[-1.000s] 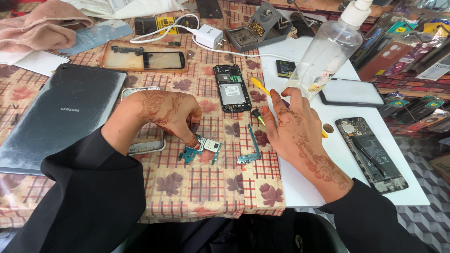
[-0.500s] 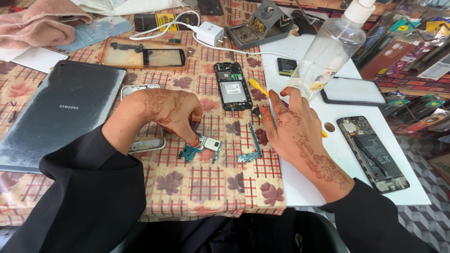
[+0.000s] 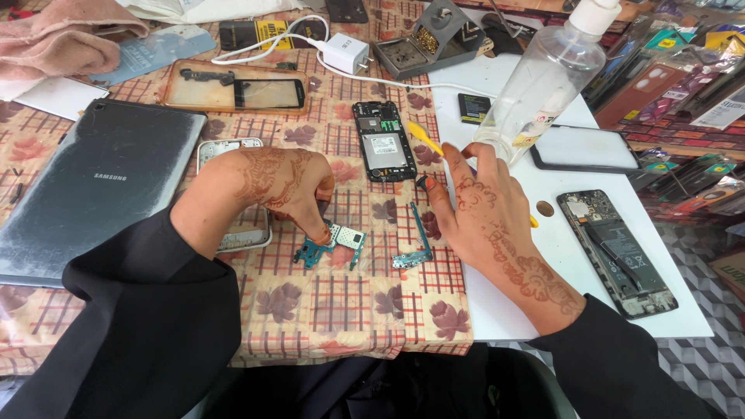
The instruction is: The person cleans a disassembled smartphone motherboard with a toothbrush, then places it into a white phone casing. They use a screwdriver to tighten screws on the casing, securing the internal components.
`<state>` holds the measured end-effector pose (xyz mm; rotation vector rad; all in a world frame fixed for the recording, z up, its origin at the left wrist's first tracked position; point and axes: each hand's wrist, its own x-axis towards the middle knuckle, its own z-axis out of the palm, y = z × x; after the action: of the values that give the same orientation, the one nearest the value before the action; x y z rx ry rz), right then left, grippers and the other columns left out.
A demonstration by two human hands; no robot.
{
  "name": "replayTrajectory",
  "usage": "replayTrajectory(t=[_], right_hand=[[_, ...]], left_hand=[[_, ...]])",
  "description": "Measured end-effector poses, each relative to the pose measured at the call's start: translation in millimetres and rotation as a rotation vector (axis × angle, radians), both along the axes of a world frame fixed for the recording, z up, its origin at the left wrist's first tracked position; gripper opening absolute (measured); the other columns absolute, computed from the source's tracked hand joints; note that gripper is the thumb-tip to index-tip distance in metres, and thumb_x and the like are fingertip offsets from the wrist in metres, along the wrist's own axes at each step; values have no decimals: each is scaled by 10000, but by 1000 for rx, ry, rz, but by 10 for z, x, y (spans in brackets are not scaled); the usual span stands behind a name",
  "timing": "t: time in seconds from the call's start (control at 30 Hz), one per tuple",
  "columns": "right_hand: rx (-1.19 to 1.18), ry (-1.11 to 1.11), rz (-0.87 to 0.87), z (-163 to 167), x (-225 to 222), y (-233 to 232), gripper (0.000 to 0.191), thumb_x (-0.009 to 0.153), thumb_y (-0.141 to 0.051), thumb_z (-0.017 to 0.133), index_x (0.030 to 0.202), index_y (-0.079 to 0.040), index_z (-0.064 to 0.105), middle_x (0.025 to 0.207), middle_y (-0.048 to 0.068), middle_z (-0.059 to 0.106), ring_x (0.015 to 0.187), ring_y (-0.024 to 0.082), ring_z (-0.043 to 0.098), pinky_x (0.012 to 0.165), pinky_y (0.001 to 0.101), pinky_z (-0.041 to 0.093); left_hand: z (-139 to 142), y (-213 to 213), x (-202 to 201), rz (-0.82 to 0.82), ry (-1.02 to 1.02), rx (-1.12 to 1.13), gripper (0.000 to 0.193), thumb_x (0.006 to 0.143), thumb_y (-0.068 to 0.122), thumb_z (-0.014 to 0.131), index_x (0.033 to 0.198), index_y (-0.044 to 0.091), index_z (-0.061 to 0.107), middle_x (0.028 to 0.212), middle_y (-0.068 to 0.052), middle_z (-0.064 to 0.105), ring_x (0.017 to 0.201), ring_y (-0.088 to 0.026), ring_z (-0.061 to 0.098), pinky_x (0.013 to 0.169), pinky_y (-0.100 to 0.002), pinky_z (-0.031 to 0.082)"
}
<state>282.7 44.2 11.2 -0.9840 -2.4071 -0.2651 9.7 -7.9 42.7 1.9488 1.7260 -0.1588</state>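
Note:
My left hand (image 3: 272,182) reaches over a silver phone frame (image 3: 233,233), and its fingertips pinch the top edge of a small teal circuit board (image 3: 334,244) lying on the checked tablecloth. My right hand (image 3: 485,213) lies palm down with its fingers spread at the edge of the white mat (image 3: 543,310). It rests over a yellow pry tool (image 3: 423,136) whose ends stick out on both sides. A narrow teal board strip (image 3: 415,240) lies between the two hands. An opened black phone (image 3: 380,140) sits just beyond them.
A grey tablet (image 3: 101,186) lies at the left and a clear plastic bottle (image 3: 543,85) stands by my right fingers. A phone with its back off (image 3: 617,252) lies at the right. Behind are a white charger (image 3: 345,53), a screen panel (image 3: 233,89) and a soldering stand (image 3: 431,39).
Both hands stay where they were. Only the view has shifted slightly.

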Motion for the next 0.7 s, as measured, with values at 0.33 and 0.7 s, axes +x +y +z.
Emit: replayTrajectory(t=[0.33, 0.7], right_hand=[[-118, 125, 346, 37, -104, -13, 325, 939, -15, 661, 1251, -50, 577, 1090, 68, 639, 990, 267, 609, 843, 427, 448], [-221, 158, 346, 63, -32, 19, 191, 1003, 0, 617, 1181, -58, 580, 1096, 84, 656, 962, 279, 625, 830, 401, 496]], left_hand=[[-8, 4, 35, -45, -45, 57, 604, 536, 378, 914, 957, -2, 708, 819, -129, 729, 773, -276, 716, 705, -419, 548], [30, -41, 22, -148, -145, 125, 665, 549, 408, 889, 1074, 53, 686, 888, -65, 739, 826, -246, 725, 732, -384, 564]])
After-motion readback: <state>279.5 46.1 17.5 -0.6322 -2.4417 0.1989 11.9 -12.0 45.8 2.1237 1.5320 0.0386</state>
